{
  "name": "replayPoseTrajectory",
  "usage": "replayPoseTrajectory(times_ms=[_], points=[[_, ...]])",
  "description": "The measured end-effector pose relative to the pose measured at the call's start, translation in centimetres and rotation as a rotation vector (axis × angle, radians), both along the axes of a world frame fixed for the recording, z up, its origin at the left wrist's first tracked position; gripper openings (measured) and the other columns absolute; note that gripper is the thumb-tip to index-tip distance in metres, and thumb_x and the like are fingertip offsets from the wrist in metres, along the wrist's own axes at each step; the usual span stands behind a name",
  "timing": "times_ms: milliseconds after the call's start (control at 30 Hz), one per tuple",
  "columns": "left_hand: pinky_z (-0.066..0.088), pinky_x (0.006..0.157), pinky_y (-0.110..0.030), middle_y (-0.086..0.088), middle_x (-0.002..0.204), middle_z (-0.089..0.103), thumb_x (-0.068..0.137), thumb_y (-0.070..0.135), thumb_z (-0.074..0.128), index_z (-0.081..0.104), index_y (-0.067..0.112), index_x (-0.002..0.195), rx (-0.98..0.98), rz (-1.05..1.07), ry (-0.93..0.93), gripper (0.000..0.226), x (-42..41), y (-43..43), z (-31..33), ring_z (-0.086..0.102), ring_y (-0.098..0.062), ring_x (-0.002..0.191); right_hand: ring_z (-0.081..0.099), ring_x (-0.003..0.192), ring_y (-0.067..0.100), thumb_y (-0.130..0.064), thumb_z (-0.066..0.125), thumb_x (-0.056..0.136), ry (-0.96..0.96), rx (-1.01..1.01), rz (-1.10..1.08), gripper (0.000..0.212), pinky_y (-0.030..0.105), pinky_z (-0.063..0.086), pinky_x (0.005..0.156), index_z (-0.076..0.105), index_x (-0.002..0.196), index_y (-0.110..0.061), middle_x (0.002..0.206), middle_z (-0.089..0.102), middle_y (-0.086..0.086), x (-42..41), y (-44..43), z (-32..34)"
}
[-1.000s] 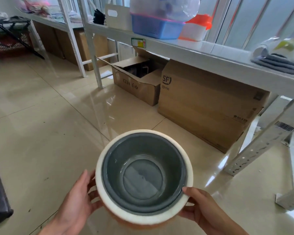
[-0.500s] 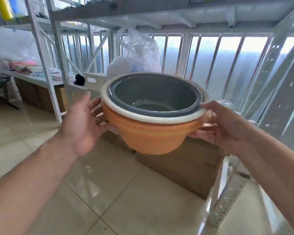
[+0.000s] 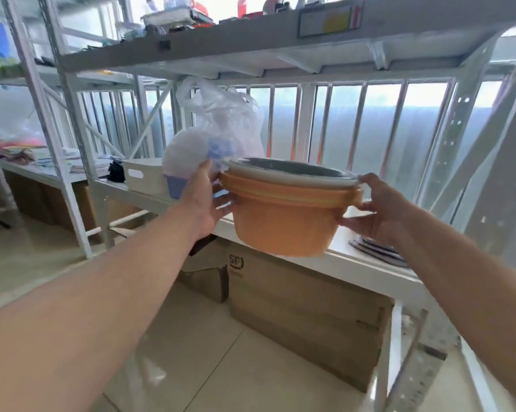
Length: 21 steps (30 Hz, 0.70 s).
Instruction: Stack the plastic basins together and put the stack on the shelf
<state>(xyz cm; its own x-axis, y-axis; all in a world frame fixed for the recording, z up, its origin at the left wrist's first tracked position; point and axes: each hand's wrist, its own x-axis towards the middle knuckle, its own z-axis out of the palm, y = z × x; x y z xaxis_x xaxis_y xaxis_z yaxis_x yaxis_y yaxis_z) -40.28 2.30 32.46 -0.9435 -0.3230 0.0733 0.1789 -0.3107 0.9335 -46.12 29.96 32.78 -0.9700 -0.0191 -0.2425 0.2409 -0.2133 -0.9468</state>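
Observation:
Three nested plastic basins form one stack (image 3: 283,215): an orange one outside, a white one inside it, a dark grey one innermost. My left hand (image 3: 204,203) grips the stack's left rim and my right hand (image 3: 372,205) grips its right rim. Both arms are stretched forward. The stack is upright at the front edge of the white metal shelf (image 3: 349,267); its base hides the board there, so I cannot tell whether it touches.
A clear plastic bag (image 3: 218,126) over a blue basket (image 3: 176,184) stands on the shelf just left of the stack, with a white bin (image 3: 141,175) beyond. Folded grey cloth (image 3: 378,251) lies to the right. Cardboard boxes (image 3: 304,316) sit below. An upper shelf board (image 3: 251,46) runs overhead.
The stack went from low over the floor up to shelf height and forward toward the shelf. My arms have stretched out, and both hands have kept their hold on the rims.

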Motion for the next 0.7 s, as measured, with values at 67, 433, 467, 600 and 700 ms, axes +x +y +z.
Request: replayPoseTrajectory(times_ms=[67,433,467,600,700], points=[[0.052,0.099,-0.048,-0.010,0.114,0.065,0.100,0.056,0.039,0.066,0.014,0.121,0.018,-0.007,0.001,0.054,-0.7,0.3,-0.9,0.064,-0.026,0.104,0.069,0.093,0.037,-0.043,0.066,0.079,0.002,-0.111,-0.043,0.045,0.038,0.064,0.057,0.060,0.103,-0.006,0.119,0.063,0.024,-0.2,-0.5,-0.9],[0.036,0.111,-0.046,0.004,0.164,0.038,0.097,0.071,0.023,0.029,0.023,0.162,-0.012,-0.145,-0.037,0.080,-4.2,6.7,-7.2,0.037,-0.017,0.149,0.062,0.111,0.018,-0.032,0.051,0.093,0.336,0.094,0.001,0.016,0.048,0.041,0.114,0.065,0.087,-0.028,0.098,0.068,-0.012,-0.5,-5.2,-7.0],[0.037,0.107,-0.045,0.003,0.166,0.035,0.096,0.073,0.023,0.026,0.023,0.162,-0.014,-0.155,-0.049,0.084,-4.7,6.7,-7.1,0.036,-0.018,0.150,0.062,0.114,0.022,-0.034,0.051,0.091,0.330,0.108,0.011,0.016,0.049,0.040,0.114,0.065,0.085,-0.027,0.097,0.067,-0.009,-1.1,-5.2,-6.9],[0.037,0.108,-0.046,0.003,0.170,0.024,0.094,0.076,0.018,0.016,0.024,0.164,-0.091,-0.205,-0.100,0.088,-5.8,6.9,-6.1,0.033,-0.018,0.151,0.061,0.121,0.030,-0.045,0.051,0.073,0.294,0.213,0.069,0.028,0.054,0.038,0.113,0.062,0.085,-0.023,0.099,0.064,0.000,-2.9,-4.9,-6.4],[0.033,0.116,-0.050,0.000,0.170,0.025,0.096,0.074,0.018,0.017,0.018,0.163,-0.114,-0.209,-0.131,0.087,-6.4,6.7,-5.2,0.031,-0.019,0.152,0.056,0.129,0.031,-0.046,0.050,0.071,0.275,0.220,0.109,0.031,0.052,0.038,0.113,0.062,0.089,-0.023,0.104,0.067,0.003,-3.6,-4.8,-5.6]])
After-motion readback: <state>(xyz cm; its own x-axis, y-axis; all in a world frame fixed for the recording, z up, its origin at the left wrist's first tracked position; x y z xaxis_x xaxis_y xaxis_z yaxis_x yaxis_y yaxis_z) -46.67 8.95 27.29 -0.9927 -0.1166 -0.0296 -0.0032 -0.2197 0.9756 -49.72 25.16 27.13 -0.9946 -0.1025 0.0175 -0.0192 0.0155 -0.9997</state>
